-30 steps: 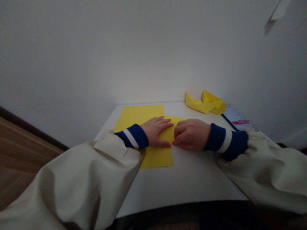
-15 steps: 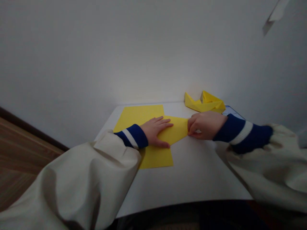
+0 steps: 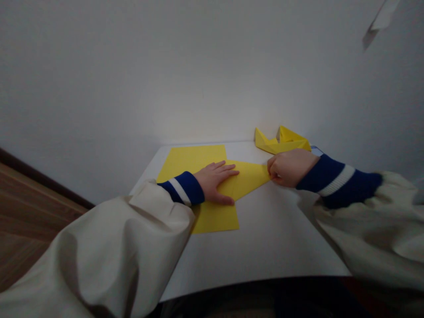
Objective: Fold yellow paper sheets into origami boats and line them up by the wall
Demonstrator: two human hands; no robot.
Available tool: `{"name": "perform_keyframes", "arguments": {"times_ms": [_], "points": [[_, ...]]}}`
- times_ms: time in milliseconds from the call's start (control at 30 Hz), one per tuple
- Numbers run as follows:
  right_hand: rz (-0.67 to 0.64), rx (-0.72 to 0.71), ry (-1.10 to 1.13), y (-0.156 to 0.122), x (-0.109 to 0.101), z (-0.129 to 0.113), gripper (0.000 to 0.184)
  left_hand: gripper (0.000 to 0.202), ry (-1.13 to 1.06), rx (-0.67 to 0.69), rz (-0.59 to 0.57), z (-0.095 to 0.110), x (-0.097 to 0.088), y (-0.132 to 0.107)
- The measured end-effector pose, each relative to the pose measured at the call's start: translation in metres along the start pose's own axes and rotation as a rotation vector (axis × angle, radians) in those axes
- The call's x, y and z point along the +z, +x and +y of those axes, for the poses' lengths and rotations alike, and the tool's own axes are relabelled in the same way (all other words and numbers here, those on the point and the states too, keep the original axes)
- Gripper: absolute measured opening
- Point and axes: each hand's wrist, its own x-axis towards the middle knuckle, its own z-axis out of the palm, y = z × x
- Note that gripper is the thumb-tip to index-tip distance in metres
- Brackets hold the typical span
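Observation:
A folded piece of yellow paper [image 3: 250,176] lies on the table, narrowing to a point on the right. My left hand [image 3: 217,182] rests flat on it, fingers spread. At the pointed end my right hand [image 3: 287,168] is closed, its fingertips pressed together at the paper's tip and covering it. Beneath the folded piece and my left hand lies a wider flat area of yellow paper [image 3: 198,155], which also shows below my left hand. I cannot tell whether it is a separate sheet.
A yellow folded paper boat [image 3: 283,143] stands at the back right, close behind my right hand. Under it a blue-edged flat object [image 3: 316,151] is partly hidden. The white table [image 3: 265,247] meets a wall [image 3: 198,88]. Wooden furniture [image 3: 29,225] stands at left.
My right hand has moved a little right and away from me along the folded paper, baring more of its tip. My left hand has stayed in place.

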Motion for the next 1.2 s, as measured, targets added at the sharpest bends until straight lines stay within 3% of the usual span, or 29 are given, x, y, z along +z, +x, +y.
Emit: {"name": "perform_keyframes", "arguments": {"times_ms": [100, 167, 333, 400, 600, 900, 1067, 1200], "points": [[-0.173, -0.123, -0.156, 0.001, -0.008, -0.006, 0.012, 0.095, 0.007, -0.005, -0.010, 0.001, -0.002, 0.000], [-0.158, -0.194, -0.165, 0.002, -0.010, -0.010, 0.015, 0.095, 0.010, 0.001, -0.005, 0.002, -0.003, 0.000], [-0.081, -0.545, 0.040, 0.004, -0.007, -0.025, 0.017, 0.099, 0.007, 0.001, 0.002, 0.004, -0.009, 0.001], [-0.057, -0.600, 0.042, 0.005, -0.006, -0.032, 0.019, 0.103, 0.011, 0.002, 0.005, 0.006, -0.013, 0.002], [0.020, -0.598, -0.092, 0.003, -0.009, -0.043, 0.019, 0.103, 0.056, 0.011, 0.053, 0.010, -0.021, 0.004], [0.194, -0.448, -0.082, 0.003, -0.010, -0.044, 0.019, 0.025, 0.401, 0.150, 0.294, 0.038, -0.045, -0.005], [0.280, -0.340, -0.011, 0.003, -0.011, -0.047, 0.017, 0.021, 0.595, 0.129, 0.449, 0.051, -0.049, -0.007], [0.355, -0.339, 0.049, 0.004, -0.010, -0.050, 0.017, 0.015, 0.628, 0.168, 0.562, 0.051, -0.044, -0.006]]}}
